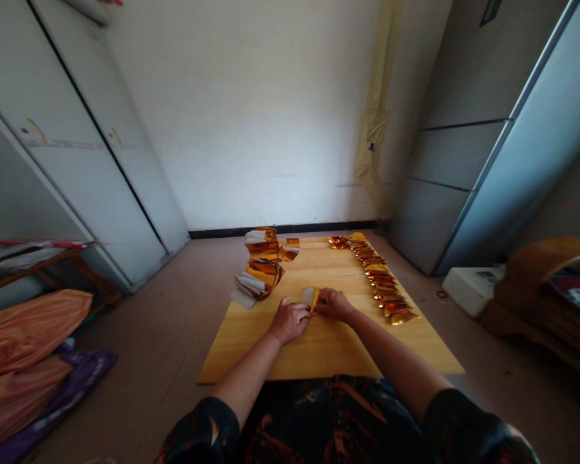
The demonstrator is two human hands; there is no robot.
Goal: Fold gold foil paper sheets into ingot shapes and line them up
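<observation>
A small sheet of gold foil paper [308,295] with a pale grey back lies partly folded on the wooden board [328,351], between my two hands. My left hand [290,320] has its fingers curled onto the sheet's near left edge. From the right, my right hand [335,304] pinches the golden side of the same sheet. My fingertips cover its near part, so the exact fold is hidden. To the left are loose stacks of foil sheets [265,276], some curled with grey backs showing. A long row of folded gold foil pieces [381,280] stands along the board's right side.
A few foil pieces [339,242] sit at the board's far edge. Tall cabinets [91,129] stand at left, and a grey refrigerator [457,148] at right. A white box [471,290] and wooden furniture [536,290] are on the right; orange bags [33,332] lie on the left.
</observation>
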